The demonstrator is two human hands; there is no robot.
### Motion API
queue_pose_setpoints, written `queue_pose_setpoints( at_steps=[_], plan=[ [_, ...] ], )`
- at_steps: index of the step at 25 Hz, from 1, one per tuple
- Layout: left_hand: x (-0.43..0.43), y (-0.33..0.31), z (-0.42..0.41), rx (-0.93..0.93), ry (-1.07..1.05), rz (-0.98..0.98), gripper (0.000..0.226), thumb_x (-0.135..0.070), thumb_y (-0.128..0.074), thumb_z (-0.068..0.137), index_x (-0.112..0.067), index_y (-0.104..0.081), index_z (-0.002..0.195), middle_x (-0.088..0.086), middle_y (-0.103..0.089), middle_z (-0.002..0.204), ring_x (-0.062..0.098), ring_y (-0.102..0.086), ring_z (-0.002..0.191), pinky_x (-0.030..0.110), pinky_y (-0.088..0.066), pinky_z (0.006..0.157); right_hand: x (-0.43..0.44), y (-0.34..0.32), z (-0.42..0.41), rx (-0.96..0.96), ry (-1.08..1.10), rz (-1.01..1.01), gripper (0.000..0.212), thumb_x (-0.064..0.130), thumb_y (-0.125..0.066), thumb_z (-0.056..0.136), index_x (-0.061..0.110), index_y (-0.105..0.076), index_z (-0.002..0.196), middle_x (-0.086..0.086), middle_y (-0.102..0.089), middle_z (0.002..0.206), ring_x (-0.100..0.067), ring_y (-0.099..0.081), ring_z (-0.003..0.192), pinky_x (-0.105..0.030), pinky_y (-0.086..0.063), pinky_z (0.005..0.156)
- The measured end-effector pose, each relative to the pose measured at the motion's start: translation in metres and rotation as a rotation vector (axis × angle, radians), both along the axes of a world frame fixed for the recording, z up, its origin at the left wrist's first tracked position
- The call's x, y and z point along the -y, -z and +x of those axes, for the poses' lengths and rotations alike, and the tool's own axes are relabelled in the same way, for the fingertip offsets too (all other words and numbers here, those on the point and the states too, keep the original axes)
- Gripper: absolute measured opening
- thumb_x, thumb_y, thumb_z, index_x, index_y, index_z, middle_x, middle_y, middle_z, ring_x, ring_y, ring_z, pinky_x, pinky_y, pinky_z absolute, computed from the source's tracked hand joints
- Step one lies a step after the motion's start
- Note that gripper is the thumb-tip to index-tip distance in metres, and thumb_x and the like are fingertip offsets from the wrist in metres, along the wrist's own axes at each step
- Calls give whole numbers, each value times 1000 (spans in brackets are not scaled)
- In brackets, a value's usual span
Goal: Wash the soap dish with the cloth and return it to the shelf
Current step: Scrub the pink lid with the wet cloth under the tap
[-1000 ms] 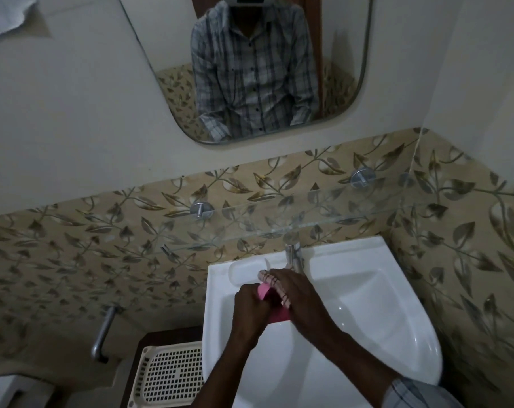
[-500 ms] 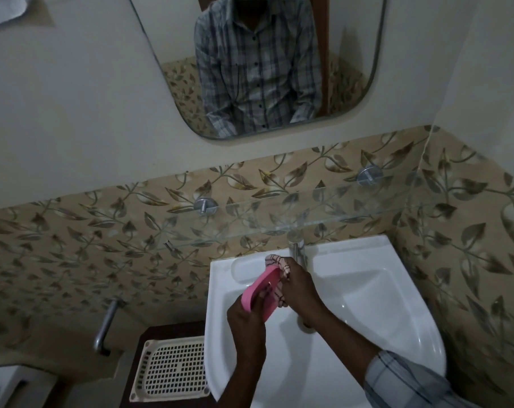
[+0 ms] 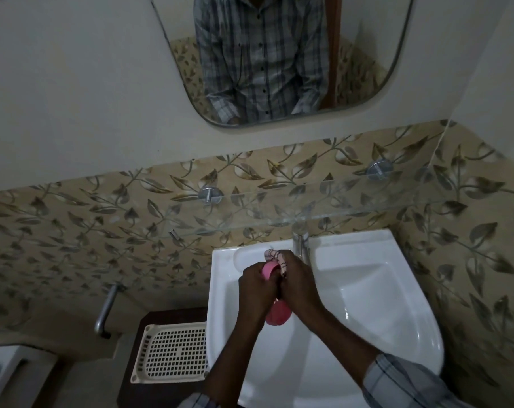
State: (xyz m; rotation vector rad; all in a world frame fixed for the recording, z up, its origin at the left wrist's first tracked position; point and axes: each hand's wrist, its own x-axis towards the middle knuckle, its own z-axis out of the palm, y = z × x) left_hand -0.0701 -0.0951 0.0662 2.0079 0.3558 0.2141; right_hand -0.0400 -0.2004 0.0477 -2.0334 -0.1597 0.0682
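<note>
Between the left hand (image 3: 257, 285) and the right hand (image 3: 298, 285), both over the white sink (image 3: 382, 290), sits the pink soap dish (image 3: 276, 316), its ends showing above and below the knuckles. The left hand's fingers curl round the dish. The right hand grips the striped cloth (image 3: 274, 256) against it. Just beyond the right hand stands the tap (image 3: 301, 242), with the glass shelf (image 3: 308, 207) farther beyond. A perforated tray (image 3: 173, 351) lies left of the left forearm.

Pink soap dish (image 3: 276, 316) against striped cloth (image 3: 274, 256)
</note>
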Motion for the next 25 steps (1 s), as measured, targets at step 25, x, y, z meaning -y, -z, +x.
queue_pose_setpoints(
  at_steps=[25],
  plan=[
    [-6, 20, -8, -262, -528, -815, 77, -31, -74, 82, -19, -33, 147, 27, -41, 145, 42, -60, 110, 44, -61, 71, -13, 1, -35, -400, 405, 296, 31, 6, -49, 97, 16, -49, 126, -6, -67, 113, -26, -69, 90, -45, -60, 82]
  ],
)
